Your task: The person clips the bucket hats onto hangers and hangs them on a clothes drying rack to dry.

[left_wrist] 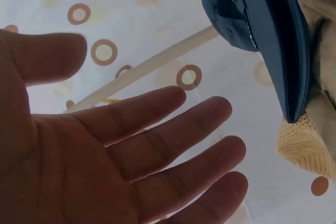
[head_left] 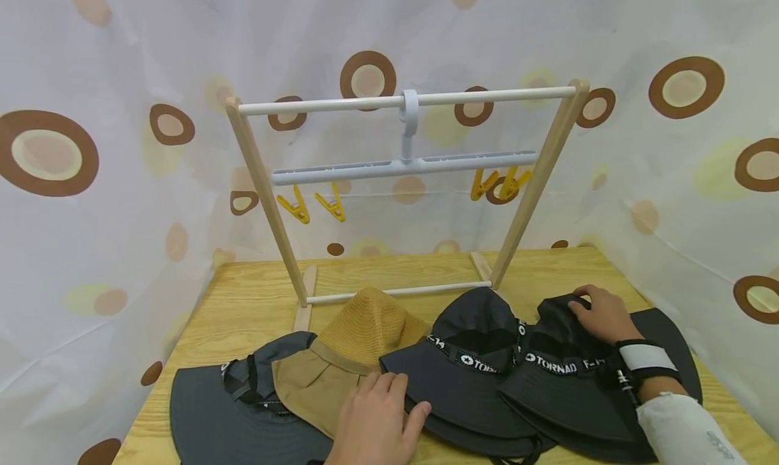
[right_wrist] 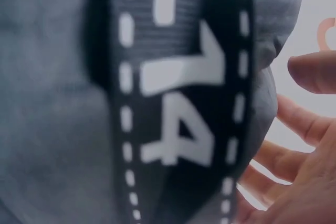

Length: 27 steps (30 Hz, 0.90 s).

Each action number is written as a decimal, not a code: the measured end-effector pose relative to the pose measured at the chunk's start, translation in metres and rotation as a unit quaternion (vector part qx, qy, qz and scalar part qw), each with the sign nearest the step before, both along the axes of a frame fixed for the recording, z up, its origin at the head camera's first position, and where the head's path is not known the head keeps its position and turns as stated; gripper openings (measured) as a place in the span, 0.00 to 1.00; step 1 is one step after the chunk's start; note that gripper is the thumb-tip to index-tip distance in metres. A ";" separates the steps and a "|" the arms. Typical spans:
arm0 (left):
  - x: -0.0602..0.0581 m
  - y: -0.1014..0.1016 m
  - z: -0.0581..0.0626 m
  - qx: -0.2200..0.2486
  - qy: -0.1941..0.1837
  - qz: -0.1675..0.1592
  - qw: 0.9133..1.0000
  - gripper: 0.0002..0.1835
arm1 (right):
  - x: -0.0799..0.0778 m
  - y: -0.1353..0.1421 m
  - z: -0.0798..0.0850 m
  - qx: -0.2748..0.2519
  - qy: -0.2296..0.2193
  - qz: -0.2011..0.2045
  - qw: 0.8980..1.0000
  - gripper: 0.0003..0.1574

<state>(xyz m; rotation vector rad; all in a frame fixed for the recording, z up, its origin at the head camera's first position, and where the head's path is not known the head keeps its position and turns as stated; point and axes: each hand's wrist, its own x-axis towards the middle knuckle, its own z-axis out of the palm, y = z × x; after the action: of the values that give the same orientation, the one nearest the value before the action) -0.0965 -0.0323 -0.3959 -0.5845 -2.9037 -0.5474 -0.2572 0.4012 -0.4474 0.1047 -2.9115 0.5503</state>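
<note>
My right hand [head_left: 605, 314] rests at the crown of the rightmost black brimmed hat [head_left: 572, 401], which carries a white-lettered band. In the right wrist view that hat's band [right_wrist: 181, 98] fills the foreground; the fingers [right_wrist: 286, 160] lie along the crown's far side, thumb apart from it. My left hand [head_left: 377, 421] hovers palm down with fingers spread, holding nothing, by the tan hat [head_left: 319, 377] with a woven straw crown. Another black hat [head_left: 462, 384] lies between the hands, its brim overlapping the rightmost one. A dark grey hat [head_left: 237, 411] lies at the left, partly under the tan one.
Behind the hats stands a wooden rack [head_left: 529, 201] with a white top rod [head_left: 487, 96]. A pale blue hanger [head_left: 365, 171] hangs from it, with several yellow clips [head_left: 331, 205] along its bar. The wooden table [head_left: 243, 309] meets a dotted white curtain [head_left: 122, 249].
</note>
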 end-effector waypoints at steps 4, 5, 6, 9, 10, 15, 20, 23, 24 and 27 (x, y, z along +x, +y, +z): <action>0.000 0.003 -0.003 -0.001 -0.017 -0.001 1.000 0.27 | -0.002 0.002 0.001 0.008 -0.023 -0.001 1.000 0.29; 0.000 0.003 -0.004 -0.002 -0.020 -0.001 1.000 0.27 | -0.002 0.003 0.002 0.010 -0.028 -0.002 1.000 0.31; 0.000 0.004 -0.005 -0.001 -0.022 -0.002 1.000 0.27 | -0.003 0.003 0.002 0.012 -0.031 -0.002 0.999 0.33; 0.000 0.006 -0.007 -0.003 -0.018 -0.002 1.000 0.28 | -0.007 0.005 0.002 0.021 -0.029 0.006 0.999 0.36; 0.000 0.006 -0.008 -0.004 -0.016 -0.001 1.000 0.28 | -0.009 0.006 0.002 0.026 -0.024 0.012 0.999 0.36; 0.001 0.007 -0.011 -0.005 -0.017 0.012 1.000 0.28 | -0.011 0.013 -0.004 0.058 -0.026 0.050 0.997 0.35; 0.001 0.005 -0.013 -0.004 -0.026 0.018 0.999 0.29 | -0.008 0.017 -0.004 0.057 -0.033 0.040 0.997 0.32; 0.000 0.004 -0.014 -0.003 -0.035 0.020 0.999 0.29 | -0.005 0.018 -0.001 0.054 -0.026 0.036 0.998 0.29; 0.000 0.004 -0.015 -0.003 -0.039 0.021 0.999 0.29 | -0.004 0.018 0.000 0.051 -0.024 0.037 0.998 0.28; -0.001 0.004 -0.016 -0.003 -0.050 0.023 0.998 0.29 | 0.000 0.023 0.001 0.047 -0.012 0.039 0.998 0.20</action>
<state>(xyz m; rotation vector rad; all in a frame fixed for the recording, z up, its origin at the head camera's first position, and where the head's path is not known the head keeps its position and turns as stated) -0.0970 -0.0284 -0.4116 -0.5041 -3.0045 -0.5796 -0.2572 0.4238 -0.4464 0.2280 -2.9674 0.4293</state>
